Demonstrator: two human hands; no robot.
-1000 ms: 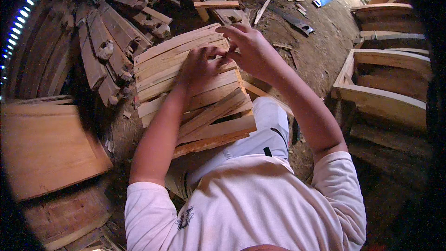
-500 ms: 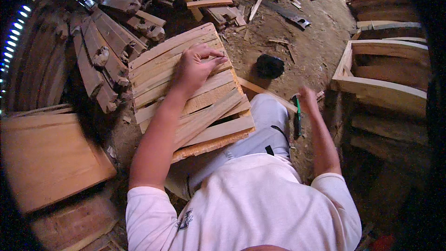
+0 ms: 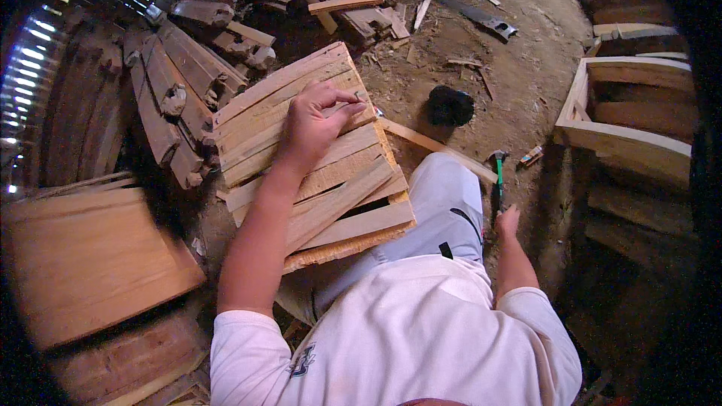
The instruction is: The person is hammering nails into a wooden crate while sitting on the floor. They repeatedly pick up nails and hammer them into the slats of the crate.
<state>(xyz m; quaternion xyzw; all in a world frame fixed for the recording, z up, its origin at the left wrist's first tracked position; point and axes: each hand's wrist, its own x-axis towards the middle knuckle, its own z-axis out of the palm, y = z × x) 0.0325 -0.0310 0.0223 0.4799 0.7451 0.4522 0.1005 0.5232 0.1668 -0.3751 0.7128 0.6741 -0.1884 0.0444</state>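
Observation:
A slatted wooden panel (image 3: 316,180), made of thin boards side by side, lies across my lap at a tilt. Over its far right edge my left hand (image 3: 320,116) is closed in a pinch, thumb and forefinger on a small thin nail (image 3: 358,95). One loose-looking slat (image 3: 342,203) runs slantwise across the other boards. To the right of my knee, my right hand (image 3: 508,221) is wrapped round the lower end of a hammer (image 3: 499,177) with a green handle, its head pointing away from me.
Beyond my knee are a black bundle (image 3: 451,106) and a small packet (image 3: 531,156) on the dirt floor. Farther off lies a handsaw (image 3: 481,19). Wooden frames (image 3: 632,135) stand at right; stacked planks (image 3: 165,98) and a plywood sheet (image 3: 98,256) are at left.
My right hand has come down from beside the hammer's head to the end of its handle and grips it there. My left hand keeps its pinch over the panel's edge.

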